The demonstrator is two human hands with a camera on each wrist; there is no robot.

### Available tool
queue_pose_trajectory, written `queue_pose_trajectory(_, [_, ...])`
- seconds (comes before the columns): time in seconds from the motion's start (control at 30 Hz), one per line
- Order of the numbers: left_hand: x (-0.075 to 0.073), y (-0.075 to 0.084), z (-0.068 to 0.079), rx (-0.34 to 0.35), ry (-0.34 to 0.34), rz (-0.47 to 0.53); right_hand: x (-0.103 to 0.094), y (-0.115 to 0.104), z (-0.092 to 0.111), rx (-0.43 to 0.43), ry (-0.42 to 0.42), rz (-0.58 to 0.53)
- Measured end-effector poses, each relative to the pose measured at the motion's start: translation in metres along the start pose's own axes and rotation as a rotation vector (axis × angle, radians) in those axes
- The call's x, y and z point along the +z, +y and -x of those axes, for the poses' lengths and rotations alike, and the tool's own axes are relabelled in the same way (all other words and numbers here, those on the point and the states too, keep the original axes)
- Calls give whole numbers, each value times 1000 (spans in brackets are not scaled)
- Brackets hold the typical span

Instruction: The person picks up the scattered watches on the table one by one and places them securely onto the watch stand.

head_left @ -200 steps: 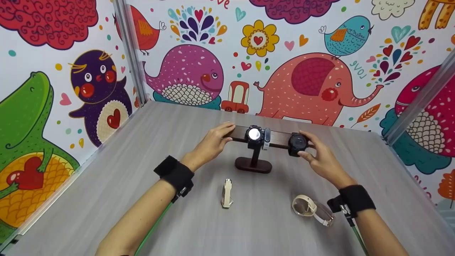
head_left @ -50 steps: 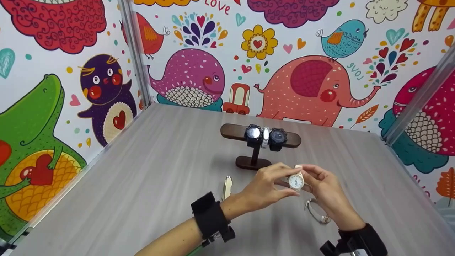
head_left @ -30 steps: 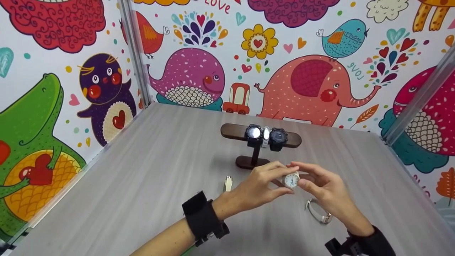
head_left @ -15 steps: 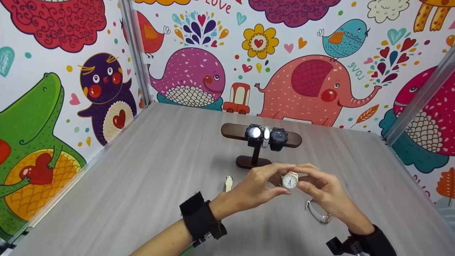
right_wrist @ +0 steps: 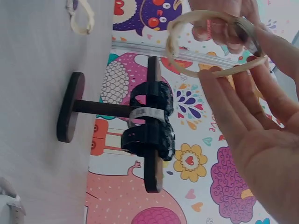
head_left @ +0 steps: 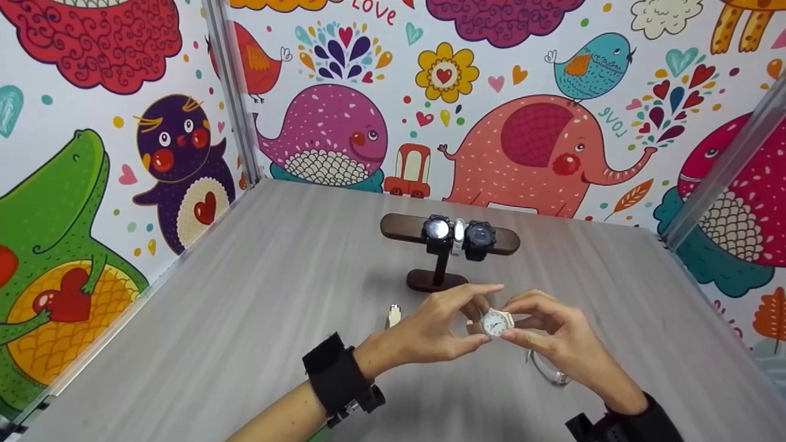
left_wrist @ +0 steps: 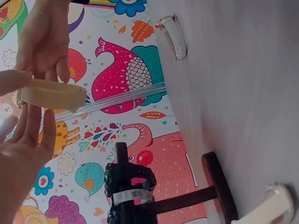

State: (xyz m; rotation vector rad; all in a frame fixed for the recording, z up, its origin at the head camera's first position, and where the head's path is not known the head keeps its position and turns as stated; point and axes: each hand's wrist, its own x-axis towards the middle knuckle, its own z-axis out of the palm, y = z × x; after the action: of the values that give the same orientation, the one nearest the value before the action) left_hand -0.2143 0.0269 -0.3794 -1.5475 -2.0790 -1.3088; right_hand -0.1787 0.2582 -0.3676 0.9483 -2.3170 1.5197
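Between both hands is a cream-strapped wristwatch [head_left: 496,323] with a round white dial, raised over the table. My right hand [head_left: 565,334] pinches its case edge between thumb and fingers. Thumb and bent fingers of my left hand [head_left: 427,331] hold the strap on the other side, the index finger stretched above. In the right wrist view the strap [right_wrist: 172,42] forms a closed loop. A dark wooden watch stand [head_left: 402,227] behind bears a black watch [head_left: 437,229], a slim silver-grey band [head_left: 459,232] and another black watch [head_left: 479,238].
A slim white-strapped watch [head_left: 557,377] lies on the table, partly behind my right hand. Another cream-strapped watch [head_left: 394,315] lies left, mostly hidden by my left wrist. Patterned walls [head_left: 344,132] bound the grey table [head_left: 295,245].
Earlier my hands were at the stand, where the right-hand black watch has since shifted inward. The cream watch was lifted from the table; lately it has moved slightly left and lower, its dial turning.
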Motion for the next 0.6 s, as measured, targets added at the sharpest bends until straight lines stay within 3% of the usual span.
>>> queue_pose_trajectory(0.33, [-1, -1, 1, 15, 87, -153, 18, 3, 6, 59, 232, 53])
queue_pose_trajectory(0.6, [0, 1, 2, 55, 164, -209, 26, 3, 9, 66, 221, 41])
